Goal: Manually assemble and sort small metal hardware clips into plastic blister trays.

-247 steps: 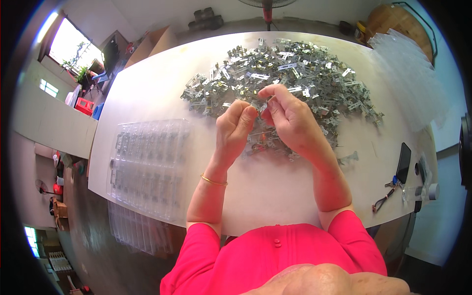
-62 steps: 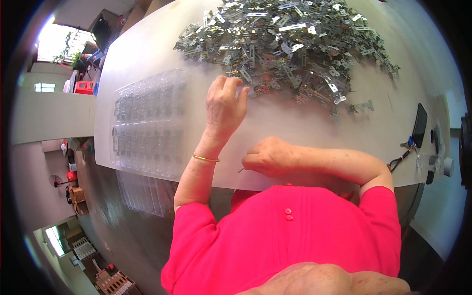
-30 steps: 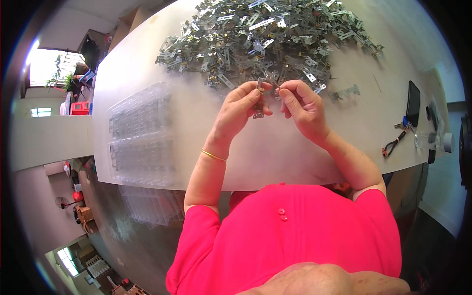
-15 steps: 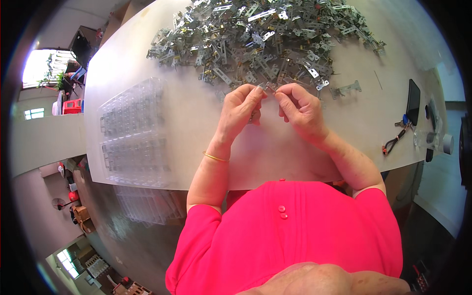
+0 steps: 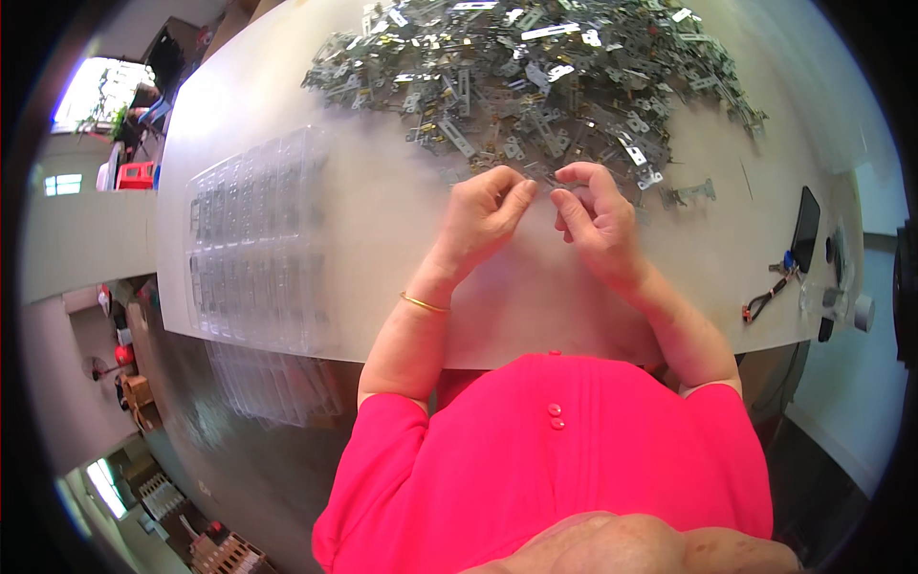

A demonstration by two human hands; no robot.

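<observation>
Above the near part of the table, my left hand (image 5: 486, 218) is closed, thumb and forefinger pressed together. Whatever small thing it pinches is too hidden to name. Facing it, my right hand (image 5: 602, 225) has its forefinger and thumb curved with a gap between them, and the other fingers are loosely bent. No held object shows plainly in it. Just beyond both hands spreads a large heap of small silvery metal brackets (image 5: 535, 81), some with brass-coloured bits. One loose bracket (image 5: 693, 192) lies right of my right hand.
Clear plastic trays (image 5: 258, 249) lie on the table (image 5: 392, 287) at left, with more clear trays (image 5: 273, 383) lower down beyond its edge. At right are a dark phone (image 5: 806, 230), keys on a black strap (image 5: 765, 297) and a clear bottle with a white cap (image 5: 863, 313).
My hands have drawn apart a little; earlier their fingertips met around a small metal piece. My right thumb and forefinger have parted. The whole view has shifted slightly.
</observation>
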